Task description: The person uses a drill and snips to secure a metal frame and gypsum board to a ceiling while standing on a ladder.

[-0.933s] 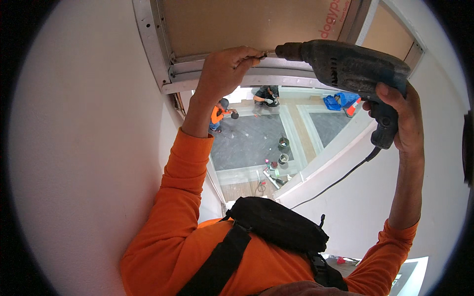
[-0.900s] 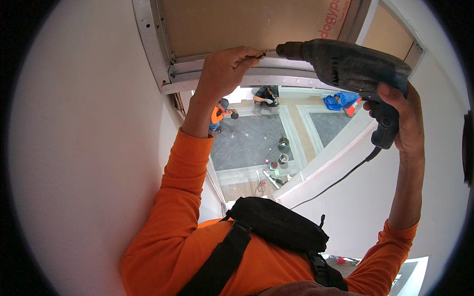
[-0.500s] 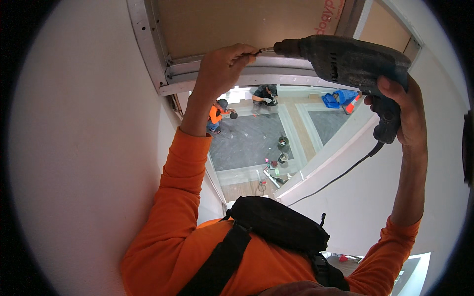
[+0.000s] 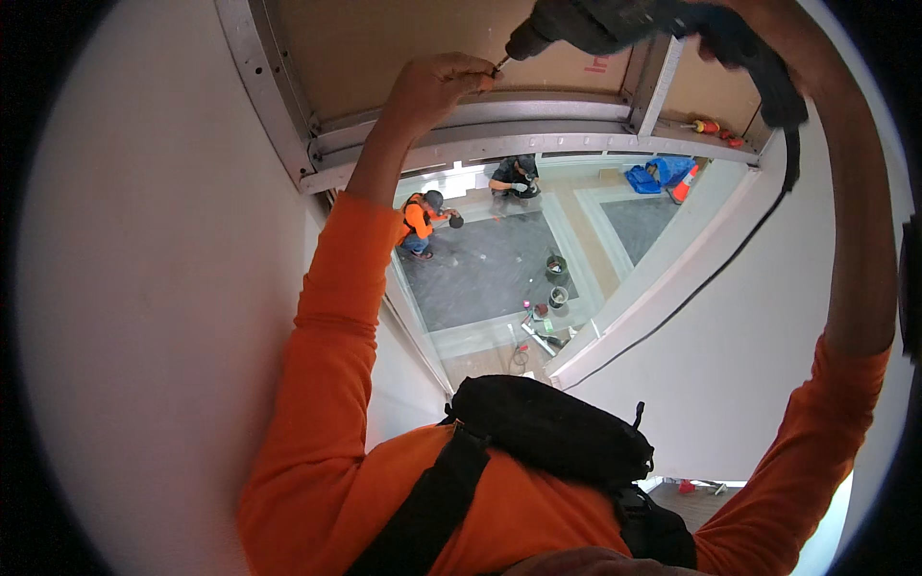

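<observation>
My left hand (image 4: pixel 437 91) is raised at the upper middle, its fingers pinched on a small dark screw (image 4: pixel 497 72). The bit (image 4: pixel 503 61) of a dark corded power drill (image 4: pixel 600 24) points down and left, with its tip at the screw. At the upper right my right hand (image 4: pixel 768 29) is wrapped round the drill's handle; the top of the drill is cut off by the picture's edge. Both hands are in front of a brown board (image 4: pixel 413 48), above the metal stud frame (image 4: pixel 471 144) that borders it.
A screwdriver with a red and yellow handle (image 4: pixel 708 127) lies on the frame. The drill's cable (image 4: pixel 730 259) hangs along the white wall (image 4: pixel 711 365). Far below, two people work on a grey floor (image 4: pixel 480 269) near buckets (image 4: pixel 557 296), a blue tarp (image 4: pixel 645 179) and an orange cone (image 4: pixel 683 186).
The drill and my right hand have moved up, and the drill now tilts down toward my left hand. My left hand has risen slightly. The screwdriver has come into sight.
</observation>
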Demonstrator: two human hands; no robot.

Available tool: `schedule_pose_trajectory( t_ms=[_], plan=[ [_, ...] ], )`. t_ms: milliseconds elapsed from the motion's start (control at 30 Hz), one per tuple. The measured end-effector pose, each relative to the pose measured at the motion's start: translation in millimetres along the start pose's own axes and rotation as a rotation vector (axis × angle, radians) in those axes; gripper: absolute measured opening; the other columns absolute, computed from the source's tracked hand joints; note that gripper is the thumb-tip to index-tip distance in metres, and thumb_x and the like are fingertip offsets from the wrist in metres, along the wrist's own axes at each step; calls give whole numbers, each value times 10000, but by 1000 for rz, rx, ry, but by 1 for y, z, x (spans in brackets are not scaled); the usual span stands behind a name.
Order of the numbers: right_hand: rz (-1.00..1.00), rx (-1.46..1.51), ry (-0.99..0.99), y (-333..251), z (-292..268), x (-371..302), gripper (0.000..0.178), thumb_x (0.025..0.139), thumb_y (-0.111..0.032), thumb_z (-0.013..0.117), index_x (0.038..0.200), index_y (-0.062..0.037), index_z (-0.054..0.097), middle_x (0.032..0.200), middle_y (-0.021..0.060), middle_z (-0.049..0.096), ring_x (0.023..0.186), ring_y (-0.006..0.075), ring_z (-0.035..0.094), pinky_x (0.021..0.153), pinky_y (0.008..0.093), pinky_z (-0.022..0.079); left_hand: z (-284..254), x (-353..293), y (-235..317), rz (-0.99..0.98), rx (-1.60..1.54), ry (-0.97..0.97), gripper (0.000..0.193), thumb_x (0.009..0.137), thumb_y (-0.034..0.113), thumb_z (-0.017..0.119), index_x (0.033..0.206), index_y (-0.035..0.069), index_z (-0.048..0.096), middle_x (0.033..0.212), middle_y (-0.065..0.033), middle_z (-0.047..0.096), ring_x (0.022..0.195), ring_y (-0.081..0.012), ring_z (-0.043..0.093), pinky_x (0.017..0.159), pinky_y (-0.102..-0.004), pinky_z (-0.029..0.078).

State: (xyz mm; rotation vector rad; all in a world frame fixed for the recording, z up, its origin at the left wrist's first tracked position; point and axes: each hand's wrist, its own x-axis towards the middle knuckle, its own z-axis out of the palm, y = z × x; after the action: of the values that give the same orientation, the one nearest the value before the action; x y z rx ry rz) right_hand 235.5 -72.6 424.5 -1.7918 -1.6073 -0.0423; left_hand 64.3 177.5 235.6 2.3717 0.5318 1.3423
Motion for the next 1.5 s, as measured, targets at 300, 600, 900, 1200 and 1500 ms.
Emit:
schedule_pose_trajectory(
  t_ms=[300, 600, 900, 1200, 1500],
  plan=[
    [-92, -63, -285, -38, 16, 69, 559, 831, -341, 766, 1212, 36, 609, 1122, 193, 669, 780, 236, 679, 659, 318, 585, 0, 12, -44, -177, -204, -64, 194, 900, 138, 674, 1043, 26, 743, 909, -52, 739, 825, -89, 673, 728, -239, 534],
    [-191, 25, -347, -87, 30, 71, 515, 869, -387, 722, 1160, 28, 628, 969, 167, 686, 690, 206, 645, 593, 322, 551, -95, -36, -54, -226, -245, 156, 216, 920, 150, 637, 1074, 32, 733, 899, -79, 739, 870, -126, 686, 787, -262, 530],
    [-302, 98, -442, -114, 59, 101, 524, 800, -362, 801, 1145, 1, 650, 1007, 162, 683, 754, 216, 651, 621, 332, 560, -92, -69, -24, -247, 365, 430, 221, 907, 154, 577, 1033, 69, 737, 906, -136, 726, 780, -272, 687, 753, -364, 510],
    [-346, -5, -493, -127, 64, 109, 570, 796, -398, 796, 1175, -4, 635, 1116, 193, 663, 908, 257, 658, 723, 370, 572, -82, -77, -28, -404, 307, 588, 178, 909, 146, 617, 1010, 68, 742, 855, -160, 710, 740, -279, 679, 704, -367, 508],
    [-437, -99, -394, -117, 67, 97, 555, 792, -384, 792, 1165, -2, 640, 1104, 193, 666, 908, 262, 661, 730, 374, 571, -89, -83, -8, -420, 150, 586, 198, 917, 141, 647, 1070, 72, 751, 835, -88, 710, 704, -117, 626, 652, -278, 498]
  ],
)
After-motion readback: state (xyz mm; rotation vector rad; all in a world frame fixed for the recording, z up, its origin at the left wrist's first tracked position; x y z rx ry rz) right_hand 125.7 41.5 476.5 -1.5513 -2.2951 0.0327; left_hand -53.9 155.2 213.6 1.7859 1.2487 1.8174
